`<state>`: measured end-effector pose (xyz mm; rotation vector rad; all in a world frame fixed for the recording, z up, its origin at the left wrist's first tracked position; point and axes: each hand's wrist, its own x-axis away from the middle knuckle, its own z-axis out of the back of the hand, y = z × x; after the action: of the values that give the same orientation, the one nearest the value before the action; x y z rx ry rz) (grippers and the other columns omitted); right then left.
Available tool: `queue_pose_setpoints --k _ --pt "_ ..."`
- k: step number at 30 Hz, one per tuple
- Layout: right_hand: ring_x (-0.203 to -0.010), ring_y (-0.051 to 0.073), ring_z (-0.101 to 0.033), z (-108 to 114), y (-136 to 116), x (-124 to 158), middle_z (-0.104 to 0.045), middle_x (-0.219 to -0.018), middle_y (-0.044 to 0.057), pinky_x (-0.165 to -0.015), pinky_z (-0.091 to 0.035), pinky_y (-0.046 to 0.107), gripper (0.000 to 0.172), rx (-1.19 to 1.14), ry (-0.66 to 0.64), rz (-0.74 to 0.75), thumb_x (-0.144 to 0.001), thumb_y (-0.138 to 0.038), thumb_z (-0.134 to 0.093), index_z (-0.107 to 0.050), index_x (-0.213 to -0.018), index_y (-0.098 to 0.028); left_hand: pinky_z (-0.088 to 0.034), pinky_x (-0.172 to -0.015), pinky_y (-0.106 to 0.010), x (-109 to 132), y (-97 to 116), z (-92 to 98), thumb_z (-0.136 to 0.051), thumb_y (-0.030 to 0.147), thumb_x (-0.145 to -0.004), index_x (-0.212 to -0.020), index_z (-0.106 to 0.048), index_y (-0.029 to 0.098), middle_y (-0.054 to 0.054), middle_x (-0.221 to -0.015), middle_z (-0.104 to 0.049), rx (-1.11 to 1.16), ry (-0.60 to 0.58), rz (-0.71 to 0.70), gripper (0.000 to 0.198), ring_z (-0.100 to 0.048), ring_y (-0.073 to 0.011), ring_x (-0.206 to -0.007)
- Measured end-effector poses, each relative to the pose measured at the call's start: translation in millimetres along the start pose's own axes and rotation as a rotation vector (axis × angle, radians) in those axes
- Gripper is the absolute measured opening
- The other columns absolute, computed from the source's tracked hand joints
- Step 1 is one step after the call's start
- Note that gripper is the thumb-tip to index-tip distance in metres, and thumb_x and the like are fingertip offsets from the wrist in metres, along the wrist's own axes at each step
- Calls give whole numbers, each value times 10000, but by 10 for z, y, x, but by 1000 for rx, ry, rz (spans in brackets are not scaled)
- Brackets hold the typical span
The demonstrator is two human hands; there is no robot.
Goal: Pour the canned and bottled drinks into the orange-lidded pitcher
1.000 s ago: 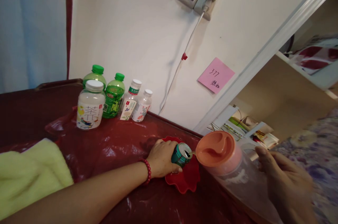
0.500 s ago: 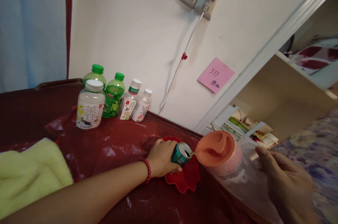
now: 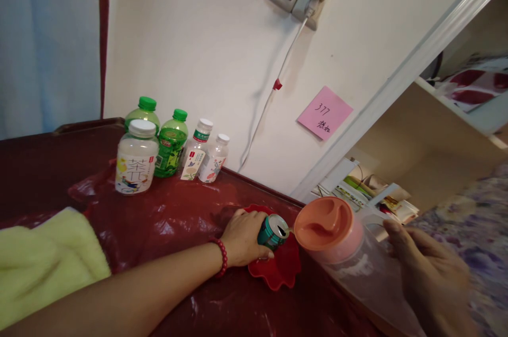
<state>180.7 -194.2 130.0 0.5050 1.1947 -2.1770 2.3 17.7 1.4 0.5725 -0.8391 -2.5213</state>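
My left hand (image 3: pixel 246 237) is closed around a green drink can (image 3: pixel 270 236), which leans to the right with its opened top facing the pitcher. Beneath the can lies a red, wavy-edged dish (image 3: pixel 283 271). My right hand (image 3: pixel 434 273) grips the handle of a clear plastic pitcher (image 3: pixel 365 279), its fingers partly hidden behind it. The pitcher is tilted, and its orange lid (image 3: pixel 324 223) points left. At the can's mouth the spout ends, with a thin stream of liquid between the two.
Several bottles, among them a white-capped tea bottle (image 3: pixel 135 160) and a green bottle (image 3: pixel 172 144), stand along the wall. A yellow towel (image 3: pixel 51 263) lies on the left of the dark red table (image 3: pixel 166 210). A white cord (image 3: pixel 264 109) hangs from a socket.
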Motion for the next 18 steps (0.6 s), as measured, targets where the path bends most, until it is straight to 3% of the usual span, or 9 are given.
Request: queue_pose_setpoints --k 18 --pt "-612 173 -451 -28 12 4 -542 -586 -13 -541 -333 288 500 6 5 1 -770 -699 -660 -637 -672 -210 -423 -1042 -497 12 5 -8 -879 486 -637 -1179 -631 200 -97 -1182 -721 2 -6 3 662 -648 -342 -1127"
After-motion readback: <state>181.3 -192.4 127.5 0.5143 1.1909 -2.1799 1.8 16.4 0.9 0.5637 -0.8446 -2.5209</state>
